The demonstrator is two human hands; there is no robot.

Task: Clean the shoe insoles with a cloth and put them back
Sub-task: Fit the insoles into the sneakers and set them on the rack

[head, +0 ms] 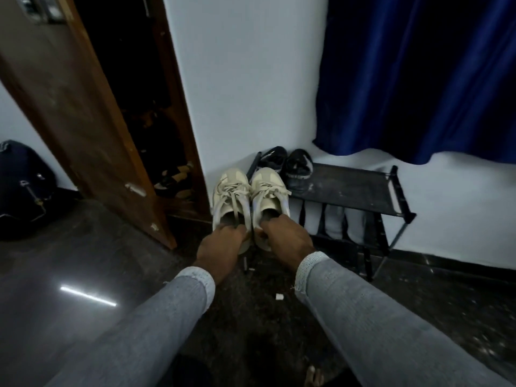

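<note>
Head view: dark polished floor (83,261), white wall (251,79), blue curtain (418,74) at right, wooden door (83,121) ajar at left, dark bag (22,188) by left wall. Black shoe rack (349,188) against wall; pair of black shoes (284,163) on top shelf at left end. Left hand (220,244) grips heel of left beige sneaker (230,196); right hand (287,236) grips heel of right beige sneaker (268,191). Sneakers side by side, touching, at rack's left end. Insoles not discernible inside. Grey sleeves (377,317) on both arms.
</note>
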